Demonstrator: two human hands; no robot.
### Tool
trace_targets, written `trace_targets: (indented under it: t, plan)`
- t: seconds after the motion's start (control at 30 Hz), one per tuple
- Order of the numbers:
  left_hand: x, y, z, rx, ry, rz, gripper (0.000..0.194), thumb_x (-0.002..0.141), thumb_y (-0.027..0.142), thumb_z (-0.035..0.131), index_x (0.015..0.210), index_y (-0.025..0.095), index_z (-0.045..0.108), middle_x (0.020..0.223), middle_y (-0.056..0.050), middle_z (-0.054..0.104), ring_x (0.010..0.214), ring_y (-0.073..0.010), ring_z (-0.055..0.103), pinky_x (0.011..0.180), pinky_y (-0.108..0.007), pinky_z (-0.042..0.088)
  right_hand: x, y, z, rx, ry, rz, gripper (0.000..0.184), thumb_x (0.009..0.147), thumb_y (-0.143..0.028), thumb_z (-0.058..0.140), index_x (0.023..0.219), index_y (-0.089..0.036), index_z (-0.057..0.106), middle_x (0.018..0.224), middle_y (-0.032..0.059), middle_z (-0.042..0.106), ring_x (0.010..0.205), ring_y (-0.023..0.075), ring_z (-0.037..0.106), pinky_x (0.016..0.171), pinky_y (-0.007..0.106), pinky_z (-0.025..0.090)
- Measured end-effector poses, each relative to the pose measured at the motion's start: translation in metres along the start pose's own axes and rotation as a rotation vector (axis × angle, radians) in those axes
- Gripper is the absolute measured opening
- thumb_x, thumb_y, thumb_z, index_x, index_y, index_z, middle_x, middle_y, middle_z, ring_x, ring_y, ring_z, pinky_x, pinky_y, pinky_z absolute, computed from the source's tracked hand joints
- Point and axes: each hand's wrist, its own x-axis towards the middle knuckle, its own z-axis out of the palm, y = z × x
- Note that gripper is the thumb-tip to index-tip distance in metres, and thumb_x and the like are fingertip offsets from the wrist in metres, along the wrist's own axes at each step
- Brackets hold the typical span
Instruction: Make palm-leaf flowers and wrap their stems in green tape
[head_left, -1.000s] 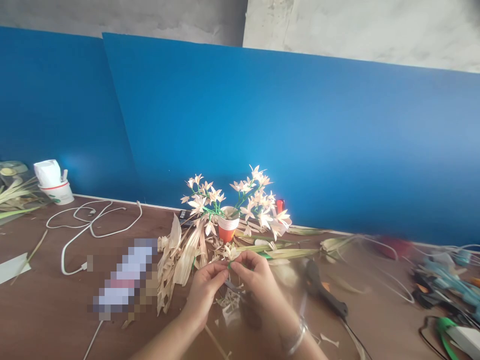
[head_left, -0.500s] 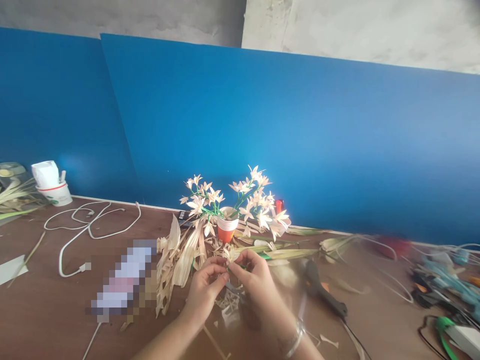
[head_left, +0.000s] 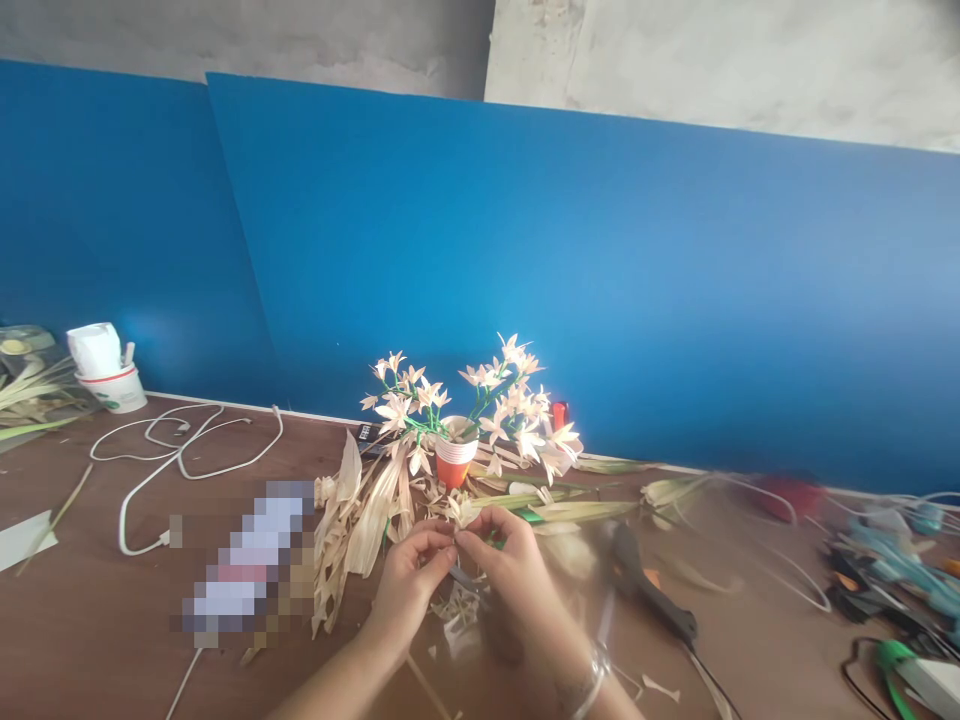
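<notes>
In front of the paper cups, my left hand point(head_left: 409, 580) and my right hand point(head_left: 511, 562) meet fingertip to fingertip, both closed in a pinch. Between them is a small pale husk flower point(head_left: 461, 508), its petals pointing away from me. Its stem is mostly hidden by my fingers; a bit of green shows by my right hand. Just beyond stands a stack of paper cups point(head_left: 455, 465), white and orange, with green-stemmed husk flowers point(head_left: 517, 400) spreading left and right. Dried corn husks point(head_left: 375, 515) lie to the left of my hands.
A dark glue gun point(head_left: 651, 590) lies right of my hands. Husk scraps point(head_left: 459, 605) lie beneath them. A white cable point(head_left: 176, 455) loops at left near a pixelated object point(head_left: 247, 560). A white cup point(head_left: 112, 388) stands far left; tools and cables point(head_left: 892, 570) clutter the right.
My hands stay in nearly the same place around the flower. The fingers of my right hand have shifted slightly, and a bit more green shows beside them.
</notes>
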Motion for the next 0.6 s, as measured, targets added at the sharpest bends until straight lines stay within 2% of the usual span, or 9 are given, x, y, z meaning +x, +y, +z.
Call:
trace_targets:
  t: [0.17,0.6]
  plan:
    - [0.0019,0.0017,-0.0032,0.122,-0.064,0.085,0.013,0.069,0.03,0.066,0.064,0.018,0.068,0.094,-0.007,0.061,0.093,-0.0242,0.056,0.08,-0.031,0.042,0.0004,-0.0042,-0.0033,-0.013,-0.008,0.075,0.015,0.065,-0.023,0.063,0.059,-0.018,0.049,0.054,-0.0051,0.05,0.053,0.0107,0.045,0.052,0.023,0.035]
    - [0.0021,0.0005,-0.007,0.257,-0.034,0.159,0.01,0.07,0.03,0.066,0.064,0.022,0.067,0.102,-0.007,0.056,0.106,-0.0263,0.05,0.093,-0.037,0.036,-0.0008,-0.0062,-0.0043,-0.093,0.037,0.012,0.018,0.063,-0.02,0.062,0.064,-0.02,0.044,0.057,-0.0064,0.048,0.056,0.0112,0.044,0.053,0.023,0.035]
